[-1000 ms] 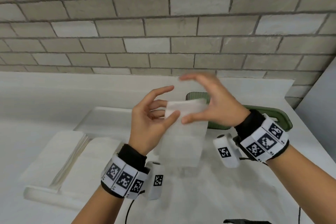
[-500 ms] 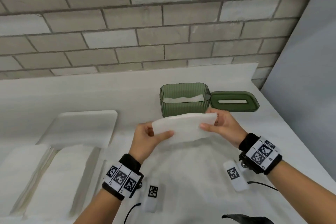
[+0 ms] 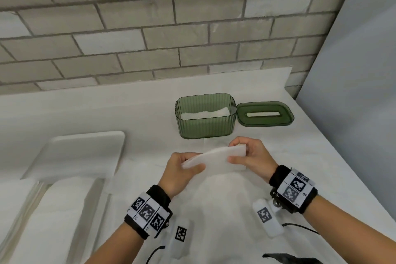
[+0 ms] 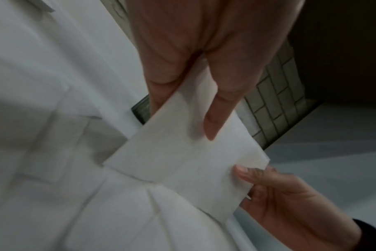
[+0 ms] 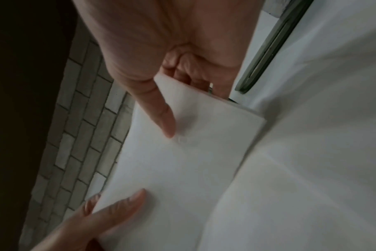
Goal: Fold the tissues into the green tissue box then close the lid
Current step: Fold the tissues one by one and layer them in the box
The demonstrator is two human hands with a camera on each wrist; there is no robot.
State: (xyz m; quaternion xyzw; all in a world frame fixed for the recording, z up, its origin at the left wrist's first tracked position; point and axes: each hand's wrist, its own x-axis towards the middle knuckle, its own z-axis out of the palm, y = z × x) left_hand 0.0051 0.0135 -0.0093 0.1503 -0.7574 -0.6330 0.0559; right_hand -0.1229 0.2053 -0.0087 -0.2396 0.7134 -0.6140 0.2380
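in front of one green tissue box [image 3: 205, 115], the left hand [image 3: 182, 169] and right hand [image 3: 250, 157] fingers pinch one folded tissue [image 3: 216, 159].

Folded white tissue [image 3: 216, 159] before open green box [image 3: 205, 123], lid [image 3: 265, 113] alongside.

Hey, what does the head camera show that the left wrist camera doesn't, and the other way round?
Only the head view shows the whole green tissue box with tissues inside, its lid lying off beside it, and the white tray. Only the left wrist view shows the left thumb from the palm side, pressed flat on the tissue. Both show the folded tissue pinched between the left hand and right hand.
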